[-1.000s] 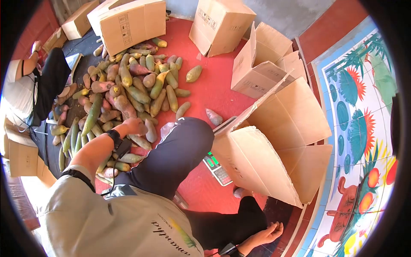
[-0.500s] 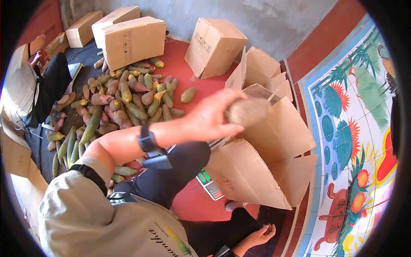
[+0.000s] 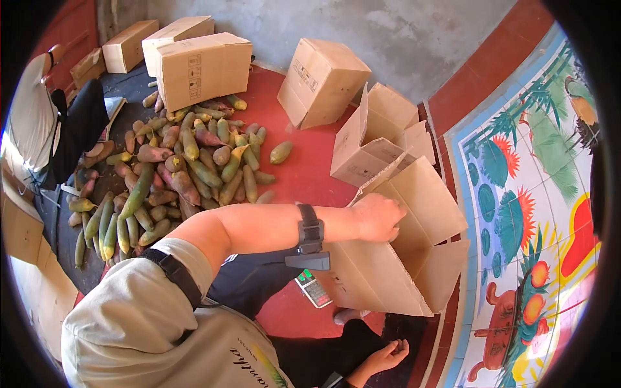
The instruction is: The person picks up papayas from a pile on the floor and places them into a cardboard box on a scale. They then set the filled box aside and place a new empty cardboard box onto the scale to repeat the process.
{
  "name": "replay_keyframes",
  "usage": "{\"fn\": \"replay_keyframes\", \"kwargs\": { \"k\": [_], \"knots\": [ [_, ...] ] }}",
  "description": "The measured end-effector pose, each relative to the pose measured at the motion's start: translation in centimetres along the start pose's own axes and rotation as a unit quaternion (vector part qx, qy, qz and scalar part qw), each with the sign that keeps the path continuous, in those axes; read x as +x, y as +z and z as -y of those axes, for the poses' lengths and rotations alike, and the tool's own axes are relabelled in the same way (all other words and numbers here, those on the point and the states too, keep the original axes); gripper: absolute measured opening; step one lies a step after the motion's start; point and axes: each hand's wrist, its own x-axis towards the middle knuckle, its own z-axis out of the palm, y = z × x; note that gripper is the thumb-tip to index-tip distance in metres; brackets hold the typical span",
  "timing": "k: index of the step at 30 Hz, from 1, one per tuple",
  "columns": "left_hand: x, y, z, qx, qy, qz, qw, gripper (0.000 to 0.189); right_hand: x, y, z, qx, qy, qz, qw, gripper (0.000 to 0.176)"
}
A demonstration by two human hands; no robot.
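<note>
My left hand point(image 3: 380, 218) is at the mouth of an open cardboard box point(image 3: 372, 265), fingers curled and turned down into it. Whatever those fingers hold is hidden behind the hand and the box wall. My right hand point(image 3: 390, 355) rests palm up at the lower right, over my dark trouser leg, fingers loosely bent and nothing in them. Left of the box lies a heap of long green and reddish root vegetables point(image 3: 189, 145). A scale with a green lit display point(image 3: 315, 289) stands on the red floor beside the box, partly covered by it.
Behind the box stands another open carton point(image 3: 362, 145). Closed cartons point(image 3: 323, 81) point(image 3: 204, 71) line the grey wall. One loose vegetable point(image 3: 281, 152) lies on the red floor. Another person point(image 3: 39, 123) sits at the far left. A painted tile wall point(image 3: 517, 226) borders the right side.
My left hand has moved right and down to the box mouth. The brownish vegetable it held is out of sight now. My right hand has hardly moved.
</note>
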Motion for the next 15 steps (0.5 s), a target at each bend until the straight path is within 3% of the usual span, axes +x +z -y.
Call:
{"fn": "replay_keyframes", "kwargs": {
  "k": [2,5,7,10,15],
  "knots": [
    [-0.1,-0.2,0.0,0.002,-0.005,0.018,1.000,0.032,0.2,0.3,0.1,0.005,-0.002,0.005,1.000,0.021],
    [-0.8,0.5,0.5,0.020,0.056,-0.066,0.996,0.024,0.2,0.6,0.3,-0.006,0.008,-0.008,1.000,0.021],
    [-1.2,0.9,0.8,0.034,0.143,-0.177,0.973,0.020,-0.1,0.6,0.0,0.005,0.012,-0.014,1.000,0.020],
    [-1.4,0.9,0.7,0.064,0.203,-0.208,0.955,0.019,-0.3,0.4,0.1,-0.011,0.005,-0.001,1.000,0.020],
    [-2.2,1.8,1.6,0.082,0.230,-0.238,0.940,0.020,-0.5,0.2,1.5,0.029,0.035,0.002,0.999,0.021]
  ]
}}
